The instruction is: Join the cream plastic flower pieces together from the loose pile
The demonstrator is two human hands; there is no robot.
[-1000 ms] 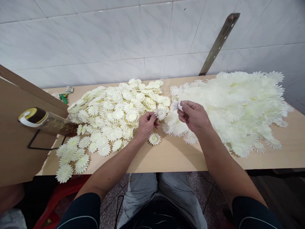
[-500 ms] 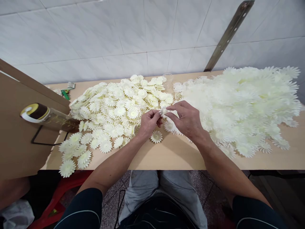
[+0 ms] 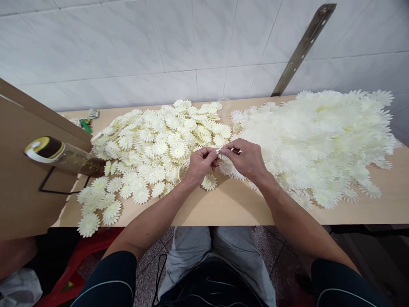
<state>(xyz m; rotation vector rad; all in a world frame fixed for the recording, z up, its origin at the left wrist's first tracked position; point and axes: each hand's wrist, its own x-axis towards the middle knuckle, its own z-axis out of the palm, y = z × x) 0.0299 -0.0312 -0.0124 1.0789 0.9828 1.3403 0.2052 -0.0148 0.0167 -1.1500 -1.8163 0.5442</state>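
Observation:
My left hand point(image 3: 200, 164) and my right hand point(image 3: 245, 158) meet above the middle of the wooden table point(image 3: 236, 204). Both pinch a small cream daisy-shaped petal piece point(image 3: 218, 151) between their fingertips. Just below the hands lies a single flat daisy point(image 3: 208, 182). To the left spreads a layer of flat cream daisies with yellowish centres point(image 3: 153, 145). A tall heap of white daisy petal pieces point(image 3: 319, 136) rises on the right, close behind my right hand.
A brown board point(image 3: 19, 183) leans at the left with a brown-and-white tape-like roll point(image 3: 44, 149) on it. A green object point(image 3: 85, 125) lies at the back left. A metal strip point(image 3: 302, 47) leans on the tiled wall. A red stool point(image 3: 76, 264) stands under the table.
My right hand has come left from the white heap with a petal piece and joined my left hand, so both now pinch the piece together.

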